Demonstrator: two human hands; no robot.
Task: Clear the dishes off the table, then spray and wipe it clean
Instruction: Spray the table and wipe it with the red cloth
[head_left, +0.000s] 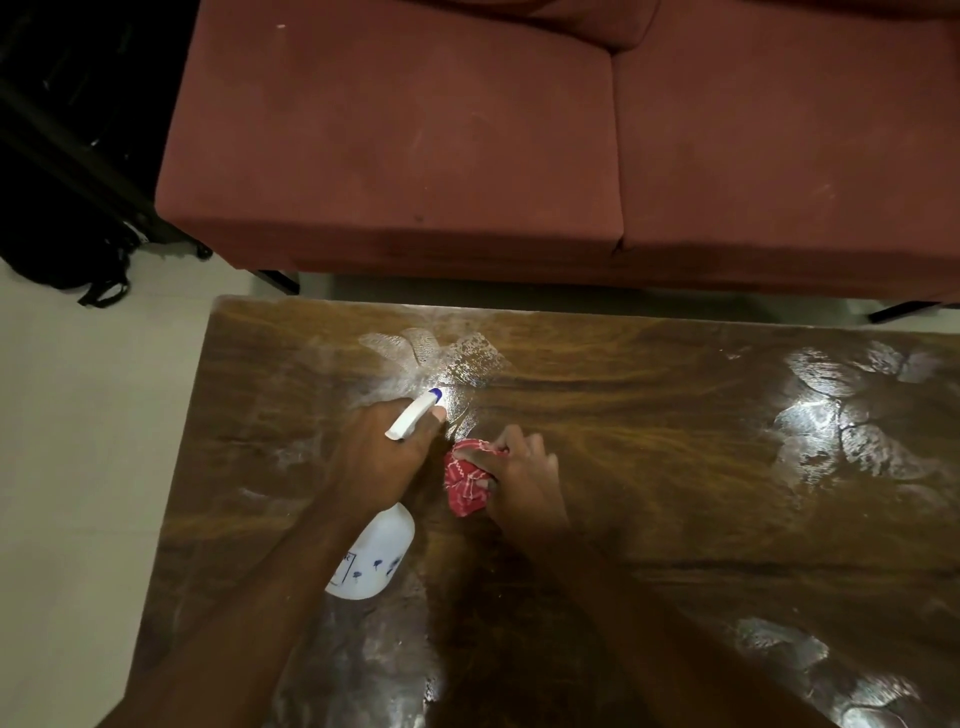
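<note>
left hand (382, 457): grips spray bottle (376, 553), nozzle aimed 12 o'clock at wet patch (441, 358)
right hand (524, 475): fingers curled round red cloth (467, 478), ready to wipe
table (649, 467): no dishes, streaky

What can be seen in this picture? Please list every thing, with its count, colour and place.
table: one, dark brown wood, fills the lower half
wet patches: several, whitish, on the table
spray bottle: one, white with blue nozzle, over the table's left part
cloth: one, red with white pattern, bunched on the table
sofa: one, dull red, behind the table
bag: one, black, far left on the floor
hands: two; left hand grips the spray bottle, right hand grips the cloth
</note>
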